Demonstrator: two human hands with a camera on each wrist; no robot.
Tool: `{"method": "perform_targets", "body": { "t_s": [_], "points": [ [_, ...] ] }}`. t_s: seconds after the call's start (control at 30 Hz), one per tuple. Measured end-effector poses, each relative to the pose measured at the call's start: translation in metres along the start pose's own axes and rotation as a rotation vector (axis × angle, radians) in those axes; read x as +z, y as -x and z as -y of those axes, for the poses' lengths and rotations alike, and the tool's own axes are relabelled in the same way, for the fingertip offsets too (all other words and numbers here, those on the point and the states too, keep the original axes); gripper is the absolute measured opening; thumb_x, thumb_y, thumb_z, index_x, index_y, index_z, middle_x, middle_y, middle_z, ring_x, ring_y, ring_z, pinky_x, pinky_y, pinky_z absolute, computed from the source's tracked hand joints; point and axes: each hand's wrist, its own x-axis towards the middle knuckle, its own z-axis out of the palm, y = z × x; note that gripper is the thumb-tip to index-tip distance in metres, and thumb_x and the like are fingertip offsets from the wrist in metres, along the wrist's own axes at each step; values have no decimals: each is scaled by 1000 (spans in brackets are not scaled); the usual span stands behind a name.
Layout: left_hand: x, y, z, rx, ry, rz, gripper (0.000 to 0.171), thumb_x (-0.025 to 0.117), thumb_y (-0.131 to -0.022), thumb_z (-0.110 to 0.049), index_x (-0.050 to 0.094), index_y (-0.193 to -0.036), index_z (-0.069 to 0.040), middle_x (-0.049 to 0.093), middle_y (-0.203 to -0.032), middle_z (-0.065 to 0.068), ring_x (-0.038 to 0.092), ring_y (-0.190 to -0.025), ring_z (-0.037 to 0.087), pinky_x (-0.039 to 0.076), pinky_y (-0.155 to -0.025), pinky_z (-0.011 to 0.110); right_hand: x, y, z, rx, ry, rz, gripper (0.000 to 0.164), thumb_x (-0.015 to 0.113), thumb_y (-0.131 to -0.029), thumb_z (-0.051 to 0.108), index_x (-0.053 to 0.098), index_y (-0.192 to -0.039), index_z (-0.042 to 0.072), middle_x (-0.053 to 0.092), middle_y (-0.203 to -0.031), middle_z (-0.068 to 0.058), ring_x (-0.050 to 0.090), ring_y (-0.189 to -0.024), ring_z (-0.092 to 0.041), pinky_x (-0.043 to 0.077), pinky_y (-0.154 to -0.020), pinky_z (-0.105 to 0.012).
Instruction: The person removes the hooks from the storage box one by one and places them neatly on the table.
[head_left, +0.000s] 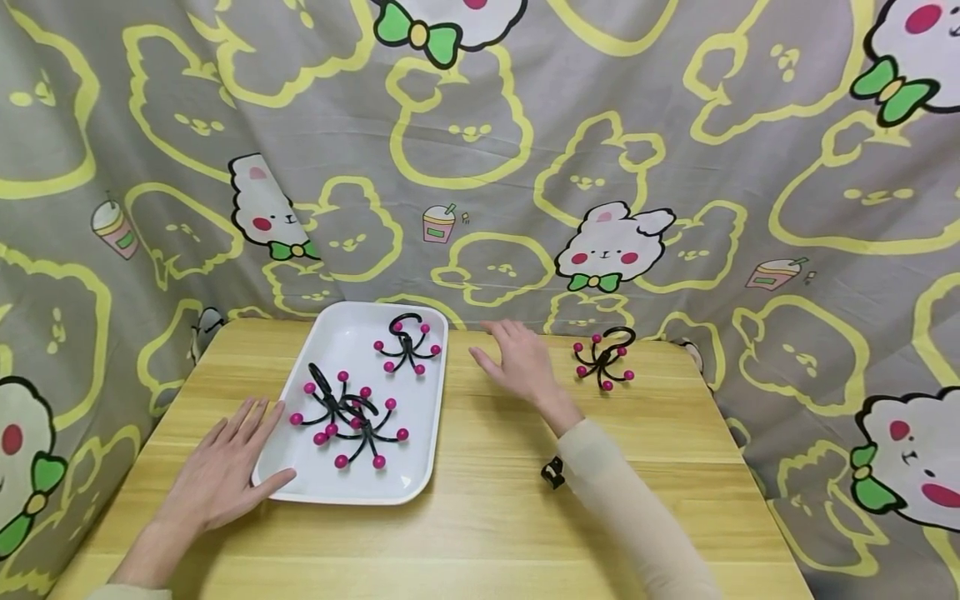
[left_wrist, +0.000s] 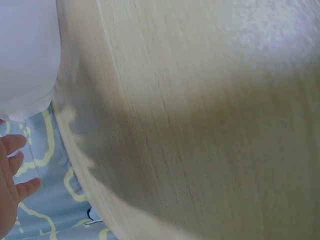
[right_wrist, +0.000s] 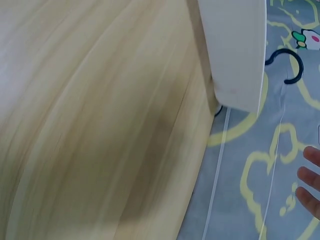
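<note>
In the head view a white tray (head_left: pixel 315 479) holds three black pieces, each with a curved hook and several thin legs tipped with pink balls. One piece (head_left: pixel 407 346) lies at the back right; the second (head_left: pixel 332 402) and third (head_left: pixel 366 429) overlap nearer the front. My left hand (head_left: pixel 228 467) is at the tray's left edge, fingers straight and thumb spread over the front corner. My right hand (head_left: pixel 517 358), fingers extended and holding nothing, hovers right of the tray. A fourth such piece (head_left: pixel 602 361) lies on the table beyond it. Only fingertips (right_wrist: pixel 310 180) show in the right wrist view.
A small black clip-like object (head_left: pixel 552 472) lies on the wooden table (head_left: pixel 480 533) beside my right forearm. Behind the table and along its sides hangs a grey patterned curtain (head_left: pixel 480 208). The table's back edge runs just behind the tray.
</note>
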Motion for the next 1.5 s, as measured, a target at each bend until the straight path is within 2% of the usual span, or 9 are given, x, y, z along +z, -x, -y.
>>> {"method": "perform_targets", "body": {
  "t_s": [0.2,0.43,0.53,0.7,0.87,1.2,1.5],
  "points": [
    [0,1,0,-4,5,8,107,65,-89,-70,26,-168,-11,43,-163,29,35,-157,45,37,-119,67,9,-10,17,10,-7,28,51,63,-102,50,67,-137,13,74,-130,-7,70,-122,-29,61,-101,-46],
    [1,0,1,-3,6,6,106,66,-89,-70,26,-168,-11,43,-163,29,35,-157,45,37,-119,67,18,-23,36,19,-22,53,48,67,-101,48,69,-135,15,75,-125,-6,71,-116,-27,63,-92,-43],
    [1,0,1,-7,9,11,106,66,-90,-70,25,-169,-11,42,-163,29,35,-157,45,36,-119,67,22,-28,44,12,-2,51,49,64,-102,52,69,-135,16,75,-122,-4,71,-113,-25,63,-89,-39],
    [1,0,1,-9,12,14,106,66,-90,-70,26,-168,-11,43,-163,29,34,-157,45,37,-119,67,29,-36,57,-1,-3,49,47,63,-102,52,69,-134,18,75,-126,-2,72,-115,-23,63,-91,-38],
    [1,0,0,-8,10,17,106,65,-90,-70,26,-168,-11,42,-164,29,35,-157,45,37,-119,67,34,-42,67,11,12,86,47,60,-103,55,69,-134,20,74,-130,-2,71,-118,-23,62,-96,-38],
    [1,0,1,-8,15,9,106,66,-90,-70,26,-168,-11,43,-163,30,34,-157,45,37,-119,67,46,-55,74,55,62,150,52,53,-105,59,67,-135,19,73,-132,-1,71,-117,-21,63,-98,-38],
    [1,-1,1,-9,12,12,106,66,-89,-71,28,-168,-10,43,-163,29,35,-157,45,37,-119,67,52,-62,74,87,98,166,54,52,-105,59,63,-141,19,73,-130,-1,71,-113,-20,64,-89,-36]
  ]
}}
